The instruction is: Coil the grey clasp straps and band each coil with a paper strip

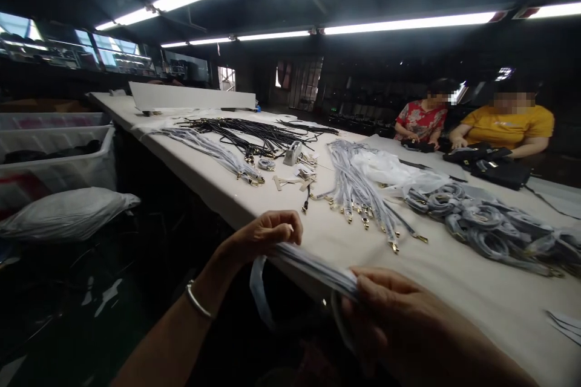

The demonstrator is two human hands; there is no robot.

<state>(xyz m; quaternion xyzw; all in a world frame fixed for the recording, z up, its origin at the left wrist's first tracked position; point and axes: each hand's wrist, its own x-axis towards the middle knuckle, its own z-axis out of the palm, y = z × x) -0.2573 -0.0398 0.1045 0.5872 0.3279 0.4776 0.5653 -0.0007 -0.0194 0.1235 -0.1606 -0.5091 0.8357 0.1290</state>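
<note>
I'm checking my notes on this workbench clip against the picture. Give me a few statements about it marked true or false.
1. Both hands hold one wrapped strap between them. True: the left hand and right hand grip the pale strap.
2. The left wrist is bare. False: it wears a bracelet.
3. Black cords lie farther up the table than the pale straps with gold clips. True.
4. Nobody else is at the table. False: two people sit at the far right.
</note>
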